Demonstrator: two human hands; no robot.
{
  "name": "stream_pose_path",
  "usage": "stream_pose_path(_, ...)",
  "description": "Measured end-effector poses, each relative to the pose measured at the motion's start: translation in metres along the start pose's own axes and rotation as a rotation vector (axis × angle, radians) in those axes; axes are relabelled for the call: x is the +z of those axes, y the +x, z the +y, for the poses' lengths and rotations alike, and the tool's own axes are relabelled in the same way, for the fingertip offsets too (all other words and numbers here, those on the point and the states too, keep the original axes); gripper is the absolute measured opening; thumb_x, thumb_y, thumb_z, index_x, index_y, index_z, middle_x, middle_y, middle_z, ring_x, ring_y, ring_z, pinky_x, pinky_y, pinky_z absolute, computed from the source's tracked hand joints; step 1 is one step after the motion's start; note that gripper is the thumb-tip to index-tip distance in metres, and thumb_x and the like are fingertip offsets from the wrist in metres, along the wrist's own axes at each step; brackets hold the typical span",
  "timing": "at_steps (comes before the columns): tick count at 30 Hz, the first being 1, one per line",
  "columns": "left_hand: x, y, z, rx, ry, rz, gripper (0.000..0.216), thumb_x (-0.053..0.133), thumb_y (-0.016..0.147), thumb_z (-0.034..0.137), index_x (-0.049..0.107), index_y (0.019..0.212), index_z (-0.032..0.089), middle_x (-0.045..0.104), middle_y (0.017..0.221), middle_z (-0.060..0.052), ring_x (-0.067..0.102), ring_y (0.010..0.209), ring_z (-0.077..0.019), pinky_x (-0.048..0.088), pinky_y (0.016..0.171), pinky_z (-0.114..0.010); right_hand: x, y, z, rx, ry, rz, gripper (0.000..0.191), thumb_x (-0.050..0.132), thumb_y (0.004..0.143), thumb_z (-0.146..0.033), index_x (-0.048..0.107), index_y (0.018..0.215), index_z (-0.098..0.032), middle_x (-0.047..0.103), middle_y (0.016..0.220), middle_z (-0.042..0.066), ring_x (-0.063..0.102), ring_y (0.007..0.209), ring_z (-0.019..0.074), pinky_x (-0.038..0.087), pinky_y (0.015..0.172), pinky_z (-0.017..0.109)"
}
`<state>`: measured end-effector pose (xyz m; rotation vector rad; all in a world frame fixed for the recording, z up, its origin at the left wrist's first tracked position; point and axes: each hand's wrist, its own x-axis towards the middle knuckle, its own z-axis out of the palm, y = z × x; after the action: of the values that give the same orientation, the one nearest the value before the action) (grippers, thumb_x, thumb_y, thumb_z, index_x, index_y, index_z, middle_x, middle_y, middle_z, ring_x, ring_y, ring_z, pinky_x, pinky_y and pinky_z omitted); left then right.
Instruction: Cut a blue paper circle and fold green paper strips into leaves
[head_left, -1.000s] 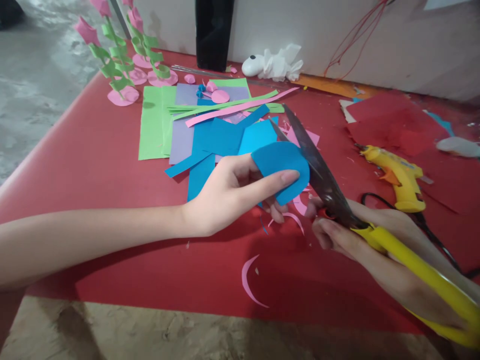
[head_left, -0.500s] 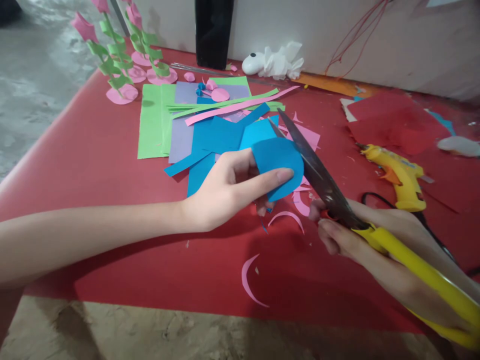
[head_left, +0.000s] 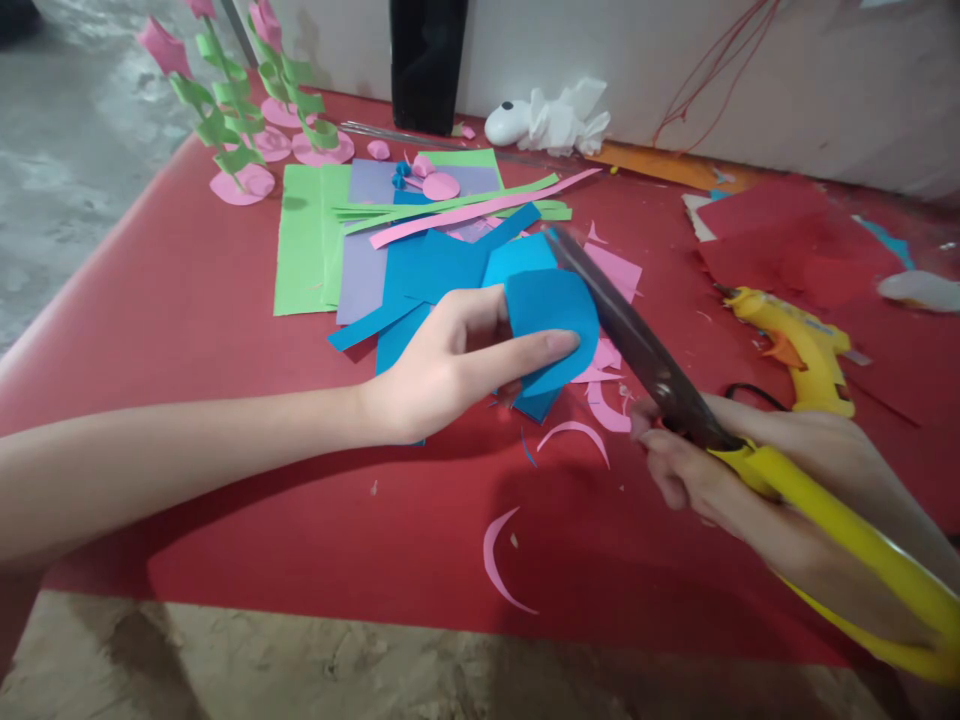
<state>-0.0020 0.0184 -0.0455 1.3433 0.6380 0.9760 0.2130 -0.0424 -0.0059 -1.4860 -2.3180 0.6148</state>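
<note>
Left hand (head_left: 435,370) pinches rounded blue paper (head_left: 551,305). Right hand (head_left: 739,508), right of the paper, grips scissors (head_left: 646,362), closed beside the paper's edge. Yellow glue gun (head_left: 806,345) lies farther right.

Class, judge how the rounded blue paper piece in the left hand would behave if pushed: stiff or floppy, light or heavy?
The rounded blue paper piece is probably light: a thin sheet pinched by the left hand. It seems fairly stiff, its upper edge showing no clear droop, but being thin, would likely bend.

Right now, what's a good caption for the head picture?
The left hand holds blue paper, the right hand yellow-handled scissors.
</note>
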Motion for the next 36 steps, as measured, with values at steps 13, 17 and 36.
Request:
stream_pose_path(13, -0.001, 0.001, -0.005, -0.04, -0.125, -0.023, 0.037, 0.071, 0.078, 0.037, 0.052, 0.054, 0.018, 0.054, 0.051, 0.005, 0.052, 0.049, -0.0059, 0.043, 0.049, -0.023, 0.003, 0.004, 0.0, 0.11, 0.142, -0.126, 0.028, 0.038, 0.091, -0.044, 0.05, 0.077, -0.024, 0.057, 0.059, -0.003, 0.054, 0.052, 0.013, 0.045, 0.052, 0.026)
stream_pose_path(17, -0.001, 0.0, -0.006, -0.036, -0.118, -0.061, 0.036, 0.07, 0.079, 0.037, 0.052, 0.054, 0.018, 0.055, 0.051, 0.005, 0.052, 0.049, -0.007, 0.042, 0.049, -0.024, 0.005, 0.005, -0.001, 0.141, 0.16, -0.14, 0.029, 0.037, 0.091, -0.046, 0.052, 0.081, -0.023, 0.056, 0.061, -0.002, 0.055, 0.055, 0.0134, 0.044, 0.053, 0.026)
stream_pose_path(36, 0.003, -0.003, -0.004, -0.052, -0.126, -0.089, 0.036, 0.066, 0.082, 0.035, 0.052, 0.053, 0.018, 0.054, 0.051, 0.005, 0.05, 0.047, -0.0054, 0.042, 0.049, -0.021, 0.009, 0.002, -0.008, 0.121, 0.121, 0.008, 0.028, 0.04, 0.092, -0.046, 0.056, 0.082, -0.025, 0.061, 0.056, -0.002, 0.053, 0.048, 0.0143, 0.039, 0.046, 0.027)
